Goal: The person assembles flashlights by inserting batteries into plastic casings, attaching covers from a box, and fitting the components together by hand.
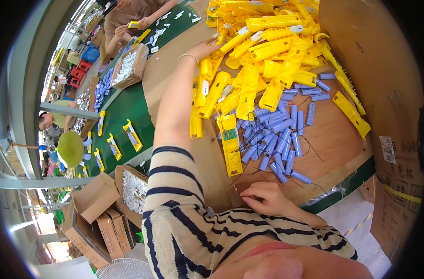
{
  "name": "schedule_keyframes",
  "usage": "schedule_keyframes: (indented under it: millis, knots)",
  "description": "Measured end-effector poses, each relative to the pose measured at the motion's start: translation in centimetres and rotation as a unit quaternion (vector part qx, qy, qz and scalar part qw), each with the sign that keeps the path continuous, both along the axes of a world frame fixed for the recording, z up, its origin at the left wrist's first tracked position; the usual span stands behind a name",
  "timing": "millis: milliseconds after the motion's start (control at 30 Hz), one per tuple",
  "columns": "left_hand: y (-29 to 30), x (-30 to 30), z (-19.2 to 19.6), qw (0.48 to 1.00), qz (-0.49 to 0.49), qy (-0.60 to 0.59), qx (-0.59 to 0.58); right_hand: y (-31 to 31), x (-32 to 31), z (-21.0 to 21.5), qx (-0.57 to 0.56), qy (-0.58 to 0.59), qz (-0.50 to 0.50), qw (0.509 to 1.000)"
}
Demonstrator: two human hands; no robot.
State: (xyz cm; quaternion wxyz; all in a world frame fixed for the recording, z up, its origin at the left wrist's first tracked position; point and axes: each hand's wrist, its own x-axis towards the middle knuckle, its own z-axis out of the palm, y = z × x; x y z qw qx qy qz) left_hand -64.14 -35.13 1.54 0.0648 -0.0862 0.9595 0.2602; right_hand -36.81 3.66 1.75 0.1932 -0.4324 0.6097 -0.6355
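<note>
My left hand (203,50), with a beaded bracelet at the wrist, reaches to the left side of a heap of yellow plastic casings (267,51). Its fingertips are partly hidden among the casings, so I cannot make out a grip. Near the table's front edge rests my right hand (267,197), loosely curled with thumb and forefinger apart and nothing in it. Just beyond it lie a yellow casing with a green circuit board (229,135) and a pile of blue-violet cylindrical cells (274,137) with thin black wires. Small white parts sit on some casings.
A tall cardboard box (388,107) stands along the right. To the left runs a green work surface (142,111) with several filled yellow casings (133,136) and a carton of white parts (130,66). Across it a co-worker (133,21) handles a yellow piece. Cardboard boxes (95,223) stand lower left.
</note>
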Motion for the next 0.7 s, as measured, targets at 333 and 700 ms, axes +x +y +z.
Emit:
schedule_keyframes:
  millis: [333,700]
  knots:
    - [0.2,18.0,-1.0,0.982,0.125,-0.108,-0.094,0.3,1.2,0.7,0.026,-0.042,-0.014,0.999]
    - [3.5,27.7,5.8,0.950,0.168,-0.095,-0.244,-0.2,2.7,0.3,0.046,-0.016,-0.071,0.996]
